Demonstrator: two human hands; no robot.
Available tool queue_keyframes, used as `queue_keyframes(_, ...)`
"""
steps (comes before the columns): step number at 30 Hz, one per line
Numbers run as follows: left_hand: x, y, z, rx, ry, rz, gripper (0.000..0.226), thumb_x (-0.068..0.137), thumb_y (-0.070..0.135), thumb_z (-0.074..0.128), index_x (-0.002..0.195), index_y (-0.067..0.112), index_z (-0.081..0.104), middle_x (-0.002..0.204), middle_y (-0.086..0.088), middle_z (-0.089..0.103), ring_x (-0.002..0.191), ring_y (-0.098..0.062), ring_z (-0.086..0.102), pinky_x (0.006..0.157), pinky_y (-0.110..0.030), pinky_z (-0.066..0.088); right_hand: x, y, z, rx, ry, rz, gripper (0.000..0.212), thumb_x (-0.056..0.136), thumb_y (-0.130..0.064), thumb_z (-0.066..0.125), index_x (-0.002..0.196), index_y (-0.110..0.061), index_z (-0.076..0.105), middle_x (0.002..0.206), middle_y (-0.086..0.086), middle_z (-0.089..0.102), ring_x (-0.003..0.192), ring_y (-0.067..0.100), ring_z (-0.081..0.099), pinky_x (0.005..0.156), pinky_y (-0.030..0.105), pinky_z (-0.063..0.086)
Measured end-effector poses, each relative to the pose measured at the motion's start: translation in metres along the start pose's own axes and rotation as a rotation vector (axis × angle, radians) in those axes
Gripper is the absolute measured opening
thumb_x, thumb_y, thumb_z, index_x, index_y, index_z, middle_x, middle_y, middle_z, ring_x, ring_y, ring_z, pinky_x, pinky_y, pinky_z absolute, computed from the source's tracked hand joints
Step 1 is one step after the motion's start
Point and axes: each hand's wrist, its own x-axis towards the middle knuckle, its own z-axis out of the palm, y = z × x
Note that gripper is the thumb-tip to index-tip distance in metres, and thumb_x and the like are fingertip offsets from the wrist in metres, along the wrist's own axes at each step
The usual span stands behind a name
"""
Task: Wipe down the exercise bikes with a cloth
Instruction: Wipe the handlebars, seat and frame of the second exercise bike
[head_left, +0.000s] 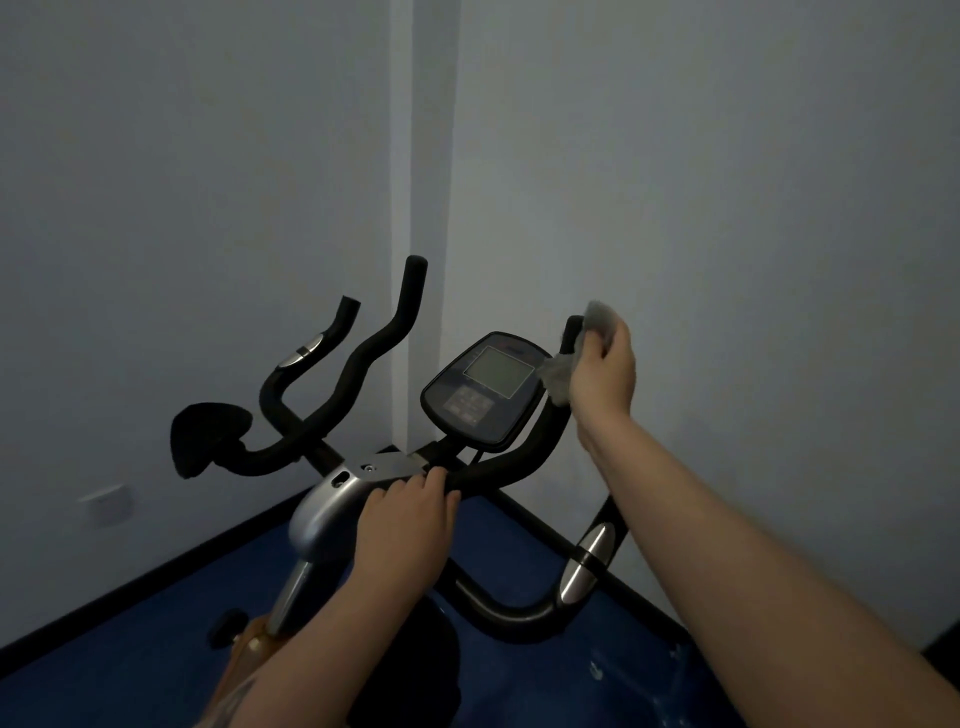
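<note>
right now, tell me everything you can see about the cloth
The cloth is grey, soft and fuzzy-looking, bunched up rather than folded. The right hand grips it, wrapped around the upright end of the bike's right handlebar, beside the console. One tuft sticks out above the fingers and a larger flap hangs below them toward the console's edge. The hand hides its middle.

We see a dim, bluish picture with soft, even light; the walls darken toward 9 and 3 o'clock, edges bend, and detail looks slightly blurred.
</note>
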Motion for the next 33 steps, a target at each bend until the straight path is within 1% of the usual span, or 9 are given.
queue_keyframes(7,0.0,0.0,0.0,-0.017,0.003,0.01,0.029,0.102,0.043,0.028,0.116,0.027,0.047,0.101,0.01,0.063,0.091,-0.013,0.059,0.075,-0.028,0.038,-0.026,0.026,-0.004,-0.135,-0.035,0.083,0.041,0.104,-0.027,0.033,0.142,-0.014,0.042,0.134,0.013,0.049,0.117,0.027,0.054,0.103,0.046,0.043)
queue_keyframes(9,0.0,0.001,0.0,-0.008,-0.001,0.007,0.029,0.102,0.043,0.027,0.115,0.027,0.047,0.101,0.009,0.063,0.091,-0.013,0.06,0.074,-0.029,0.037,-0.004,0.003,-0.001,-0.137,-0.015,0.004,0.039,0.103,-0.025,0.034,0.138,-0.011,0.046,0.139,0.013,0.046,0.121,0.028,0.052,0.105,0.045,0.042)
queue_keyframes(13,0.0,0.001,-0.002,-0.016,0.001,-0.004,0.03,0.102,0.043,0.028,0.118,0.027,0.047,0.104,0.009,0.063,0.094,-0.014,0.06,0.075,-0.029,0.037,-0.025,0.0,-0.005,-0.224,-0.012,-0.212,0.042,0.103,-0.022,0.039,0.146,-0.02,0.04,0.15,0.007,0.034,0.13,0.017,0.043,0.107,0.025,0.034)
queue_keyframes(17,-0.001,0.001,-0.001,-0.031,0.005,0.006,0.031,0.102,0.044,0.027,0.119,0.027,0.046,0.104,0.009,0.063,0.093,-0.013,0.059,0.076,-0.028,0.038,-0.081,0.039,-0.013,-0.38,-0.178,-0.316,0.047,0.102,-0.017,0.042,0.148,-0.021,0.035,0.161,0.0,0.013,0.144,0.018,0.024,0.115,0.038,0.032)
queue_keyframes(22,-0.002,0.001,-0.002,-0.046,0.016,-0.005,0.032,0.102,0.044,0.028,0.12,0.026,0.047,0.104,0.008,0.063,0.094,-0.013,0.059,0.078,-0.029,0.039,-0.041,0.014,0.002,-0.866,-0.237,-0.604,0.042,0.101,-0.02,0.045,0.142,-0.021,0.046,0.155,0.0,0.032,0.144,0.021,0.023,0.121,0.037,0.01)
queue_keyframes(24,-0.002,0.002,-0.005,-0.05,0.019,-0.014,0.033,0.102,0.045,0.028,0.119,0.026,0.048,0.104,0.008,0.063,0.094,-0.014,0.059,0.078,-0.029,0.038,-0.029,0.004,0.004,-1.035,-0.381,-0.58,0.031,0.102,-0.026,0.039,0.127,-0.025,0.059,0.133,-0.001,0.055,0.133,0.019,0.039,0.12,0.037,0.001)
queue_keyframes(26,-0.002,0.001,-0.008,-0.064,0.02,-0.032,0.031,0.101,0.047,0.03,0.11,0.027,0.051,0.099,0.008,0.063,0.09,-0.014,0.058,0.072,-0.028,0.035,-0.048,0.008,0.003,-1.16,-0.51,-0.551,0.027,0.101,-0.021,0.038,0.109,-0.023,0.064,0.103,0.0,0.065,0.109,0.023,0.055,0.115,0.039,0.012)
queue_keyframes(29,-0.003,0.001,-0.013,-0.121,0.038,-0.061,0.023,0.098,0.043,0.038,0.097,0.025,0.053,0.094,0.007,0.062,0.084,-0.014,0.058,0.068,-0.028,0.033,-0.102,0.032,0.008,-1.078,-0.5,-0.591,0.027,0.099,-0.021,0.042,0.094,-0.021,0.068,0.092,-0.002,0.066,0.098,0.019,0.056,0.115,0.037,0.019)
queue_keyframes(33,-0.009,-0.006,-0.024,-0.317,0.078,-0.176,0.017,0.093,0.024,0.044,0.096,0.022,0.06,0.091,0.004,0.066,0.08,-0.015,0.059,0.07,-0.029,0.039,-0.104,0.032,0.004,-0.87,-0.693,-0.64,0.025,0.099,-0.026,0.045,0.107,-0.032,0.068,0.107,-0.013,0.067,0.105,0.009,0.054,0.112,0.035,0.024)
